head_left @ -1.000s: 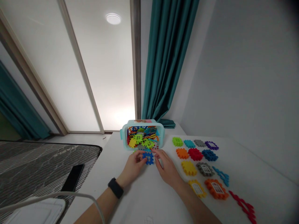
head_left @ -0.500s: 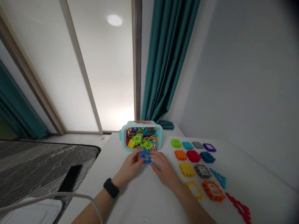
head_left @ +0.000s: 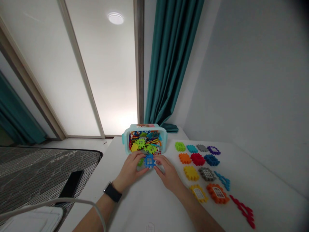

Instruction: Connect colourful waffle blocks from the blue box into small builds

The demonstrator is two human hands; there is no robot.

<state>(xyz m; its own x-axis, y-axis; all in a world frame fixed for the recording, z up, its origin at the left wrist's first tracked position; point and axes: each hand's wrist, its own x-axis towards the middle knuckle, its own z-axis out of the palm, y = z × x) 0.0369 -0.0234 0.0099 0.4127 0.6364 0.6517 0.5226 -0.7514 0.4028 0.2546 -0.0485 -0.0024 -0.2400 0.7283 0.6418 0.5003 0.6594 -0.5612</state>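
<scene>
and there, low at centre frame, a blue plastic waffle-edged block with a window panel (head_left: 149, 160), right up by the front wall of a clear plastic box with teal rim (head_left: 145, 126)! gripped from both sides: left hand (head_left: 130, 168) closed on the block's left edge, right hand (head_left: 167, 169) closed on its right edge, fingertips (head_left: 157, 159) pressed to the blue. a lime green waffle piece (head_left: 140, 162) just beside the left fingers, partly hidden. a black wristwatch (head_left: 113, 192) on the left wrist. inside the box, a jumble of multicoloured waffle pieces (head_left: 145, 141). over to the right, on the white table (head_left: 135, 209), neat rows of flat waffle pieces (head_left: 197, 159) in green, teal, grey, purple, orange, red, blue and yellow, some with white windows. lower left, a black phone (head_left: 70, 184) on a grey striped mattress (head_left: 36, 174). upper centre, a long teal curtain (head_left: 172, 61).
</scene>
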